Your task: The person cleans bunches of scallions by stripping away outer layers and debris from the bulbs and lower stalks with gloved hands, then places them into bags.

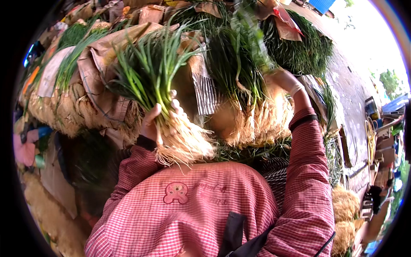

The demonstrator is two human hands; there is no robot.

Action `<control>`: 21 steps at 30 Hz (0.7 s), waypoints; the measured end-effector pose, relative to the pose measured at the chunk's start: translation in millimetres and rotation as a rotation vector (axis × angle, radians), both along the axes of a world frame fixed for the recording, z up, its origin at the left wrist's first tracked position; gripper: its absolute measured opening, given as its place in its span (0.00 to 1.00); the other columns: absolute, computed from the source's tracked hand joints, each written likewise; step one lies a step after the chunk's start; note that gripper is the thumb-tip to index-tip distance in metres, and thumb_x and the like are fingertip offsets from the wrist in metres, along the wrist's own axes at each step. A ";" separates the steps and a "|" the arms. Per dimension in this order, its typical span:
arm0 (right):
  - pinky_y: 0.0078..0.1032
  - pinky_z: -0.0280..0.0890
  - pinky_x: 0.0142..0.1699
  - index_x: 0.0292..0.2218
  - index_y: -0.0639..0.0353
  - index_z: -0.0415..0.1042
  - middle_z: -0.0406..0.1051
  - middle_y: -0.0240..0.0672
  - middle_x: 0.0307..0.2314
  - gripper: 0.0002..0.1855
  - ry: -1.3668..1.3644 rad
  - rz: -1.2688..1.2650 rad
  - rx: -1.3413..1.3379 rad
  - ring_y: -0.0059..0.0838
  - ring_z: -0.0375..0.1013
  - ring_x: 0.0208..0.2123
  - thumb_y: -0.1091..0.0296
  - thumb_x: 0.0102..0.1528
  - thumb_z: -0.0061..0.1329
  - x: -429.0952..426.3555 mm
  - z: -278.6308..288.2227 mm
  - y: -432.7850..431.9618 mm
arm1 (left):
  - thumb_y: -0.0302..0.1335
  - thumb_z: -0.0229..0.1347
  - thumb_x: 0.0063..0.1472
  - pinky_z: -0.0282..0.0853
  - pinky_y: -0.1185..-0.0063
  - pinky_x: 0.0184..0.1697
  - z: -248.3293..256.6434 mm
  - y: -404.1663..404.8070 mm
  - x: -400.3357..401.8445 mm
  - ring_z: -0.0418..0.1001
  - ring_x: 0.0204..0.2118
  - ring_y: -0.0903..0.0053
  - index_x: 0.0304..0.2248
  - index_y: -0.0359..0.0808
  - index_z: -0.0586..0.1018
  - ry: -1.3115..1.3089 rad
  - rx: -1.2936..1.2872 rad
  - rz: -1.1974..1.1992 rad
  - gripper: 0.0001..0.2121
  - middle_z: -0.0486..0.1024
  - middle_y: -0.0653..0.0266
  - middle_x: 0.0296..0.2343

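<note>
My left hand (152, 119) grips a thick bunch of spring onions (165, 99) just above the roots. The pale root ends hang toward my chest, and the leaves fan out away from me. Ahead and to the right, my right hand (277, 78) is blurred by motion, a white band around its wrist. It grasps a few green stalks (261, 48), also blurred, above a pile of spring onions (247, 102). That pile's stringy roots face me. Its fingertips are hard to make out.
More rooted onions (67, 106) lie at left, partly under brown sheeting (99, 61). A striped silvery sheet (205, 90) sits between the piles. Another leafy heap (298, 51) is at the far right beside grey paving (350, 83). Root bundles (345, 205) stand at lower right.
</note>
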State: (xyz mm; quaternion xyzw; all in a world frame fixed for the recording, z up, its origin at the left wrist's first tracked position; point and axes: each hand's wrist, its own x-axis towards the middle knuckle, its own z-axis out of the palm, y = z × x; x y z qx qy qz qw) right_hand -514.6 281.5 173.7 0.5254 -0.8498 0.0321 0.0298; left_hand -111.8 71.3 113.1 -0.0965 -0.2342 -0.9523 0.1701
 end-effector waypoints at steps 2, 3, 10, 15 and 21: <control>0.24 0.66 0.38 0.32 0.52 0.74 0.74 0.33 0.30 0.10 -0.313 -0.045 -0.298 0.29 0.73 0.30 0.59 0.53 0.45 7.9 -29.3 6.0 | 0.34 0.50 0.57 0.69 0.72 0.44 4.0 -1.0 1.5 0.69 0.41 0.72 0.53 0.32 0.55 0.094 0.106 0.052 0.28 0.67 0.59 0.39; 0.25 0.66 0.38 0.31 0.53 0.74 0.74 0.34 0.29 0.12 -0.374 -0.126 -0.415 0.30 0.73 0.29 0.57 0.52 0.45 10.9 -38.1 10.0 | 0.38 0.46 0.60 0.63 0.68 0.49 10.7 -0.9 -0.9 0.65 0.45 0.71 0.54 0.32 0.51 0.223 0.061 0.016 0.29 0.64 0.59 0.42; 0.28 0.66 0.36 0.28 0.54 0.74 0.72 0.41 0.25 0.10 0.024 -0.339 -0.364 0.37 0.72 0.27 0.59 0.50 0.45 75.1 -5.9 -16.7 | 0.44 0.50 0.57 0.58 0.69 0.49 13.3 3.4 1.5 0.64 0.42 0.72 0.57 0.37 0.45 0.268 0.163 -0.088 0.37 0.65 0.64 0.43; 0.32 0.66 0.35 0.28 0.58 0.75 0.72 0.44 0.24 0.22 0.038 -0.428 0.013 0.41 0.72 0.27 0.46 0.48 0.47 63.0 -12.0 -34.7 | 0.38 0.47 0.58 0.59 0.73 0.42 -7.6 2.7 -10.5 0.62 0.38 0.77 0.53 0.32 0.52 0.337 0.112 -0.174 0.29 0.65 0.65 0.37; 0.22 0.69 0.32 0.32 0.57 0.73 0.73 0.36 0.22 0.09 -0.300 0.084 -0.492 0.26 0.72 0.22 0.63 0.51 0.47 185.5 16.3 -35.7 | 0.35 0.52 0.53 0.62 0.67 0.49 -4.0 19.7 -7.7 0.68 0.42 0.66 0.46 0.32 0.66 -0.111 0.043 -0.011 0.22 0.68 0.55 0.40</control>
